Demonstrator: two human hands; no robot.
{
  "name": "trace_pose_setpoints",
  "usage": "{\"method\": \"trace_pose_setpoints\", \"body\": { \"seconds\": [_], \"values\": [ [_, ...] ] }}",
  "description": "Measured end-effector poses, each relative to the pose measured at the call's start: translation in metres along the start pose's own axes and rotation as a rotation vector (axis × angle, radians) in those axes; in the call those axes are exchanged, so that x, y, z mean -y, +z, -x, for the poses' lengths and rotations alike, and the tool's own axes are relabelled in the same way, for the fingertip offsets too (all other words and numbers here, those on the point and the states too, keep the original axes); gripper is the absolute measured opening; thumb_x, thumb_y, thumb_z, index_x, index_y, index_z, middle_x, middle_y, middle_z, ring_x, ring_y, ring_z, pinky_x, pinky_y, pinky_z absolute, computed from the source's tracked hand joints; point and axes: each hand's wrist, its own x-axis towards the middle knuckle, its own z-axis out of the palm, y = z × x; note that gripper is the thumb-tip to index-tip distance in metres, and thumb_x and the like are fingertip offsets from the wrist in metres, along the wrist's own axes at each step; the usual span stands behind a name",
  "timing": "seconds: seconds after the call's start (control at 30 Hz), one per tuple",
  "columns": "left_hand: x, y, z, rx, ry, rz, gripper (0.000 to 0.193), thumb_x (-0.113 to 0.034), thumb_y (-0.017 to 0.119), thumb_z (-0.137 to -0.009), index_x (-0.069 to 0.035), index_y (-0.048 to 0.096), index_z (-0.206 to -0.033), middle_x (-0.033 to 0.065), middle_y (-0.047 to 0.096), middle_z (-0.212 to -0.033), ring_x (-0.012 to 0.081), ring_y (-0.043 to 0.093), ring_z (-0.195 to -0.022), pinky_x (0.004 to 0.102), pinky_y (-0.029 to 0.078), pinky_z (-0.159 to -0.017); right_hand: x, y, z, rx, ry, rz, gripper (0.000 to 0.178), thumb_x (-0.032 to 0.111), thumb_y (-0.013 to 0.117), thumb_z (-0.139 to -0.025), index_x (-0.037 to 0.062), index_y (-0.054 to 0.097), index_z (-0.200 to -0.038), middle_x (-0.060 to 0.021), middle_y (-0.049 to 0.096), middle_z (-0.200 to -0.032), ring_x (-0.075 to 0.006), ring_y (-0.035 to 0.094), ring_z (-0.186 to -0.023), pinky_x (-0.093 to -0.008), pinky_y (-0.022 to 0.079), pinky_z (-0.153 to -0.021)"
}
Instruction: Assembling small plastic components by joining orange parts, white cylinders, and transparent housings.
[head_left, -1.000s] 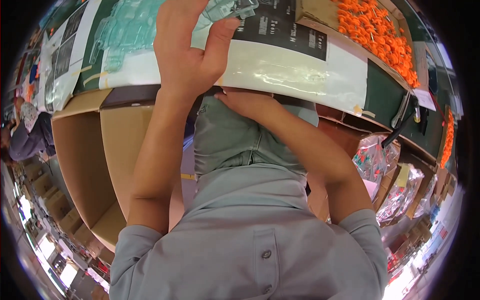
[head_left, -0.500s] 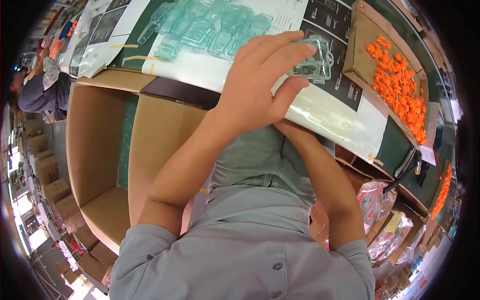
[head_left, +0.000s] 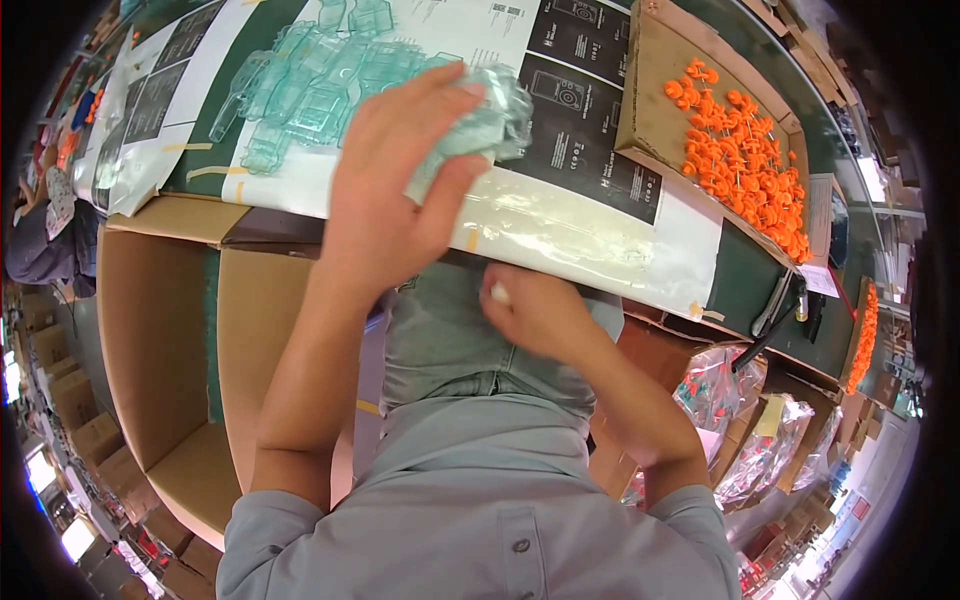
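My left hand (head_left: 400, 180) is over the table, its fingers and thumb around a clear plastic part (head_left: 510, 115). Motion blurs both, so the part's exact shape is unclear. Just left of that hand, a pile of pale green translucent moulded plastic parts (head_left: 310, 100) lies on white printed sheeting. My right hand (head_left: 535, 310) is low at the table's near edge, above my lap, its fingers curled closed. Something small and whitish shows at its fingertips, too little to name.
An open cardboard tray (head_left: 640, 100) of orange plastic pieces (head_left: 745, 160) stands on the right of the table. An open cardboard box (head_left: 160, 330) stands at the near left. Bagged parts (head_left: 750, 450) sit in boxes below right. Another person (head_left: 60, 230) sits at far left.
The whole view has shifted. My left hand has moved left toward the pile with the clear plastic part. My right hand has come out from beneath the table edge, fingers curled.
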Motion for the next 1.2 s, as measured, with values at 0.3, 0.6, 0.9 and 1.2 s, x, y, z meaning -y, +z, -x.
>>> {"method": "trace_pose_setpoints", "body": {
  "seconds": [0.3,0.6,0.9,1.2],
  "values": [
    [0.003,-0.023,0.001,-0.133,-0.429,-0.036,0.040,-0.009,0.070,-0.096,-0.004,0.064,-0.136,0.0141,0.064,-0.140,0.0283,0.059,-0.129,0.0395,0.043,-0.107,0.052,-0.114,0.035,-0.250,0.036,-0.338,0.011,0.009,0.070,-0.090,0.0009,0.063,-0.091,-0.0041,0.065,-0.084,-0.0140,0.061,-0.079,-0.0301,0.050,-0.073],
    [-0.035,0.000,0.029,0.170,-0.182,-0.074,0.047,-0.005,0.072,-0.085,-0.009,0.066,-0.132,0.0139,0.062,-0.142,0.0337,0.057,-0.127,0.0439,0.038,-0.109,0.029,-0.142,-0.009,-0.572,0.010,-0.217,0.024,0.016,0.068,-0.096,0.0058,0.070,-0.118,0.0008,0.066,-0.091,-0.0076,0.060,-0.084,-0.0261,0.050,-0.074],
    [-0.084,0.077,0.030,0.498,0.034,-0.107,0.049,-0.017,0.084,-0.072,-0.019,0.072,-0.120,0.0023,0.063,-0.138,0.0245,0.056,-0.114,0.0499,0.031,-0.104,-0.040,-0.229,-0.020,-0.688,0.339,0.232,0.028,0.027,0.071,-0.095,0.0148,0.072,-0.120,-0.0059,0.072,-0.107,-0.0200,0.069,-0.090,-0.0332,0.055,-0.082],
    [-0.088,0.080,0.016,0.665,0.062,-0.045,0.048,-0.016,0.082,-0.079,-0.016,0.070,-0.125,0.0033,0.066,-0.130,0.0263,0.059,-0.110,0.0487,0.036,-0.102,-0.080,-0.232,-0.082,-0.521,0.076,1.017,0.028,0.033,0.068,-0.096,0.0176,0.073,-0.119,-0.0063,0.071,-0.099,-0.0220,0.070,-0.088,-0.0381,0.056,-0.071]
  ]
}}
